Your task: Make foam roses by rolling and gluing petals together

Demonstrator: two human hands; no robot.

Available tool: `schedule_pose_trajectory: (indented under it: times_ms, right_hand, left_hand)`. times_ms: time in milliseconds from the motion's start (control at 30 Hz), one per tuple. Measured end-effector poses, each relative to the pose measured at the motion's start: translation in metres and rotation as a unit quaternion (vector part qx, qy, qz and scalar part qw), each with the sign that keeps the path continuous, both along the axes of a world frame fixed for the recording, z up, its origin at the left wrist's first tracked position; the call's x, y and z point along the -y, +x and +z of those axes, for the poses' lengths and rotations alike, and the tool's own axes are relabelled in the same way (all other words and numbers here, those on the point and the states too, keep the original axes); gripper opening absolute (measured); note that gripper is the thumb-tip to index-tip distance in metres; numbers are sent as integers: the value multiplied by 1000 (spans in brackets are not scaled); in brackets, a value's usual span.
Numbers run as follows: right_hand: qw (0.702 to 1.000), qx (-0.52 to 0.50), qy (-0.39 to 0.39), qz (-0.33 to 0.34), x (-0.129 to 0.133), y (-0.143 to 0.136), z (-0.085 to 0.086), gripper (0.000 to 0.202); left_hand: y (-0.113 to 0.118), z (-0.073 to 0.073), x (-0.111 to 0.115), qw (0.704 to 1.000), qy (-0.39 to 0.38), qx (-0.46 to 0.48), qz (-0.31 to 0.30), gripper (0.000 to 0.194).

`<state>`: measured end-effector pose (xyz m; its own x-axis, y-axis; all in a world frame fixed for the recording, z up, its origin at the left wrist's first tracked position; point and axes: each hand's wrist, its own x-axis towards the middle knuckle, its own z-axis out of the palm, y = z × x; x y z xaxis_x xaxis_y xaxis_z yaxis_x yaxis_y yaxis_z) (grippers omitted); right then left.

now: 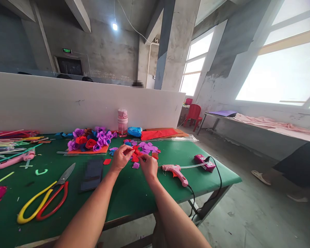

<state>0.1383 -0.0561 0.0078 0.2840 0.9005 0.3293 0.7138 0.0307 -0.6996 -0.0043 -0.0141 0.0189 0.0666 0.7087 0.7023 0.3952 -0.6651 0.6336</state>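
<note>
Over the green table, my left hand (122,157) pinches one side of a red paper petal (136,151). The fingers of my right hand (148,166) are closed on the petal's lower right side. Fingertips cover part of it, so its full shape is hidden. Cut purple petals (147,147) lie scattered just beyond my hands, with some red, blue and brown ones among them. To the right of my right hand lies a pink hot glue gun (176,172) with a clear glue stick in its back.
Scissors (55,191) and a dark phone-like slab (93,175) lie left of my arms. Finished paper flowers (90,139), a pink bottle (122,123) and red paper (158,134) stand along the white partition (93,103). A power strip (205,163) with a cord sits right. A person's foot (260,177) shows far right.
</note>
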Motion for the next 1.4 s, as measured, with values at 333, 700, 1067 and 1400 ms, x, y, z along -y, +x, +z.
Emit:
schedule_pose_trajectory:
  times_ms: [333, 700, 1067, 1400]
  right_hand:
    - [990, -130, 36, 38, -4, -2, -8, 16]
    - [849, -485, 104, 181, -10, 4, -1, 29]
    - [893, -406, 96, 168, -4, 4, 1, 30]
    - [848, -486, 85, 192, 19, 9, 25, 35]
  left_hand:
    - [1, 3, 8, 979, 138, -111, 97, 7]
    - [14, 5, 12, 996, -15, -2, -88, 23]
    - [10, -3, 3, 995, -75, 47, -47, 19]
    - [4, -5, 1, 999, -17, -37, 8, 23]
